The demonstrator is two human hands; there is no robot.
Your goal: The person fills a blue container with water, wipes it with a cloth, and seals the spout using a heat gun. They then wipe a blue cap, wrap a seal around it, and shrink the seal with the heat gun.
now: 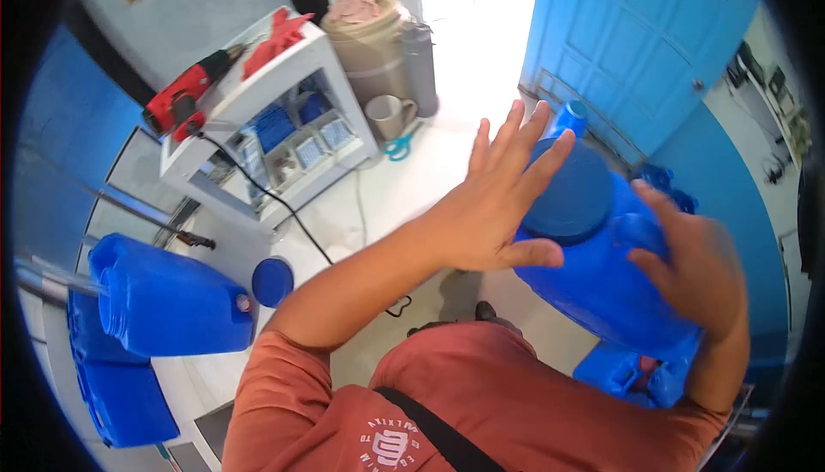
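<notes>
A large blue plastic container (593, 278) with a round dark blue lid (571, 193) stands in front of me, right of centre. My left hand (507, 197) is spread open at the lid's left side, fingers stretched out; whether it touches the lid I cannot tell. On the container's right side is my right hand (692, 257), its thumb and forefinger apart beside the blue handle (638, 233). That hand is slightly blurred, and its other fingers are partly hidden.
An open blue container (180, 300) and a loose blue lid (273, 282) are at the left. A white cabinet (344, 85) carries a red heat gun (185, 98). Near it are a mug (388, 117) and teal scissors (399, 147). A blue door (619, 51) stands behind.
</notes>
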